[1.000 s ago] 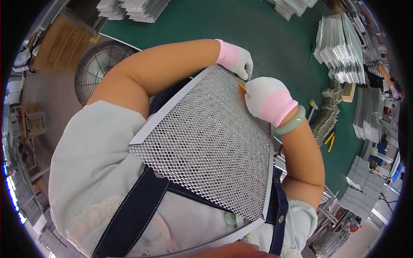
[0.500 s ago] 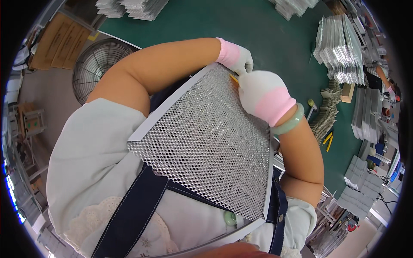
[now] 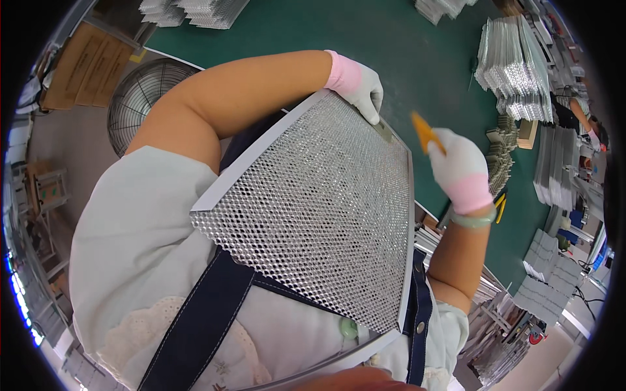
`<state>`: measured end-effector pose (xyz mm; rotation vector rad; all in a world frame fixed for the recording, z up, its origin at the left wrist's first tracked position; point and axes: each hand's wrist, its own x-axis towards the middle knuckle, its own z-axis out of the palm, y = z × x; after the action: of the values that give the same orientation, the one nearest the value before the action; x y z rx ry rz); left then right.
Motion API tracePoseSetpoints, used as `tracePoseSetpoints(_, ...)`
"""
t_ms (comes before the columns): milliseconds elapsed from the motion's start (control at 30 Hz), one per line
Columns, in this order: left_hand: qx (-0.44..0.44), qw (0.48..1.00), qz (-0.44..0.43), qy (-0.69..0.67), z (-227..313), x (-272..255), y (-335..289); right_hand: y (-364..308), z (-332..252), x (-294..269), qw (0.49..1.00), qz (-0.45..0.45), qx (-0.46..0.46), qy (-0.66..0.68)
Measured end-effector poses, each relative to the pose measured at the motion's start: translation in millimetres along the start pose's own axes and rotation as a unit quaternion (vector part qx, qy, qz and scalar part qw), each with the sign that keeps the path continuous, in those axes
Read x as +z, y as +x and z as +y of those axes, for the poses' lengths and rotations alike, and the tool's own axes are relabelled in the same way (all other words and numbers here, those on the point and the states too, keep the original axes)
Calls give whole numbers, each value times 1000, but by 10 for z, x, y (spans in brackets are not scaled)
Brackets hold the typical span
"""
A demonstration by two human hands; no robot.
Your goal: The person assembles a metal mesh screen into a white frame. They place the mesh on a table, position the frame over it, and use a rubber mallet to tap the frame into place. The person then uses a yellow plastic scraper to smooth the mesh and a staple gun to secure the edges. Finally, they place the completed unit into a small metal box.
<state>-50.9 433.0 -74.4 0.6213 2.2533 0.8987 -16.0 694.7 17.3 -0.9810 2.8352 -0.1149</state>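
My right hand: it (image 3: 460, 161) is closed around a yellow pointed tool (image 3: 425, 132), its tip up and clear of the mesh.
My left hand: it (image 3: 360, 88) pinches the far end of the silver mesh panel (image 3: 306, 215); I can't see the fingers underneath.
Panel place: its far end is over the near edge of the green bench (image 3: 417, 72), and its low end leans by my chest.
Panel edges: smooth pale rims run down both long sides, and a small metal tab (image 3: 383, 132) sits at the far end, beside my left hand.
Open room: bare green bench lies past my hands, out to the piles.
In the way, right: a row of small metal pieces (image 3: 500, 156) is near my right hand, with yellow-handled pliers (image 3: 501, 208) by its near end and a wooden block (image 3: 527, 134) beside it.
Bench's right side: a tall pile of shiny mesh sheets (image 3: 515, 68).
Bench's far left: more mesh piles (image 3: 212, 10).
Off the near edge, left: a round fan (image 3: 137, 98), partly behind my left arm.
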Motion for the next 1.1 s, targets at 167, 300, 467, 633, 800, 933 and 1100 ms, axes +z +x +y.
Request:
tracePoseSetpoints(167, 90, 962, 47, 252, 210, 38, 15, -146, 231, 716, 980, 81, -27, -180)
tracePoseSetpoints(300, 75, 980, -10, 182, 297, 75, 43, -239, 47, 1138, 969, 132, -134, 160)
tracePoseSetpoints(467, 22, 986, -9, 166, 493, 101, -10, -249, 40, 1439, 930, 225, -63, 285)
tracePoseSetpoints(633, 42, 993, -13, 114, 364, 98, 122, -245, 95, 1439, 941, 240, -94, 218)
tracePoseSetpoints(800, 112, 993, 22, 41, -77, -235, -219, -224, 113, 1427, 935, 236, -96, 245)
tracePoseSetpoints(933, 157, 981, 69, 87, -456, -253, -742, -172, 133, 1419, 933, 208, -73, 284)
tracePoseSetpoints(1100, 43, 973, 222, 42, -629, -75, -439, 1, 276, 1294, 942, 160, 22, 294)
